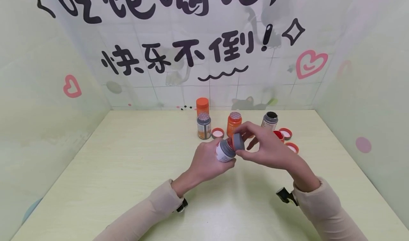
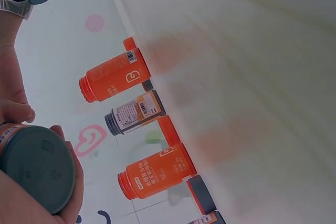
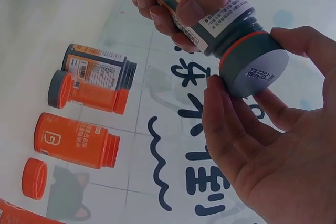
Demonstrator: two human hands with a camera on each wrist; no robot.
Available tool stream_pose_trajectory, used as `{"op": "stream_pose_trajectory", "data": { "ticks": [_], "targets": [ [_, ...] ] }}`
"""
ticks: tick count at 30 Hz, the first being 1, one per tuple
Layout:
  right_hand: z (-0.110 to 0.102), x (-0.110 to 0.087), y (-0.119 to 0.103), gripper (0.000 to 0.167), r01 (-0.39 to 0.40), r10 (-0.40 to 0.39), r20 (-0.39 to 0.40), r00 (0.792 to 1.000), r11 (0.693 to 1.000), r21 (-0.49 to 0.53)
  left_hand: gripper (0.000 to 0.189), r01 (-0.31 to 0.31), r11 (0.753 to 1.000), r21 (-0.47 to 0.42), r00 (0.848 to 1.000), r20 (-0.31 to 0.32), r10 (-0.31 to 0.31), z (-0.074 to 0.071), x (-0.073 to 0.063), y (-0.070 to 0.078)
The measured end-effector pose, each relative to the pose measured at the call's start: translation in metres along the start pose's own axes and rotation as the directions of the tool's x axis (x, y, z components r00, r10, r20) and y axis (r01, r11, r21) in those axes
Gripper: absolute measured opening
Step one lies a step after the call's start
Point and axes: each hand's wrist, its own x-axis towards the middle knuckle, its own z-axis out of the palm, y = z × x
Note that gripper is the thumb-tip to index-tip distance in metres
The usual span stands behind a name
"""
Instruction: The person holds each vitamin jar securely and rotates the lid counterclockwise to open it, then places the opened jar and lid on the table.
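My left hand (image 1: 209, 161) wraps round a dark grey supplement bottle (image 3: 223, 24) with an orange and white label, holding it above the table, tilted. In the left wrist view its grey base (image 2: 41, 169) faces the camera. My right hand (image 1: 268, 147) pinches a grey screw cap (image 3: 257, 66) with an orange inner rim between thumb and fingers. The cap sits tilted at the bottle's mouth, its rim right beside the grey neck. In the head view a reddish seal shows between cap and neck.
Behind my hands stand a capped orange bottle (image 1: 202, 104), a grey bottle (image 1: 204, 129) with a patterned seal, an orange bottle (image 1: 234, 125) and a grey bottle (image 1: 270, 121) with a dark top. Loose caps (image 1: 218, 133) lie among them. A printed cloth wall (image 1: 134, 95) rises behind.
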Motion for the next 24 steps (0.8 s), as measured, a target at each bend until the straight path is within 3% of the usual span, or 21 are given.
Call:
{"op": "stream_pose_trajectory", "data": {
  "ticks": [9, 17, 24],
  "targets": [
    [-0.013, -0.002, 0.007, 0.047, 0.028, -0.029, -0.045, 0.999, 0.999, -0.029, 0.035, 0.070, 0.991, -0.113, 0.998, 0.020, -0.068, -0.001, 0.003, -0.002],
    [-0.023, -0.004, 0.012, 0.045, -0.026, 0.026, -0.056, 0.998, 1.000, -0.013, 0.040, 0.185, 0.940, -0.287, 0.982, 0.088, -0.166, -0.003, 0.008, -0.001],
    [-0.033, -0.005, 0.013, 0.049, -0.076, 0.075, -0.072, 0.995, 0.997, -0.019, 0.045, 0.234, 0.921, -0.312, 0.971, 0.112, -0.209, 0.000, 0.012, 0.002]
  ]
}}
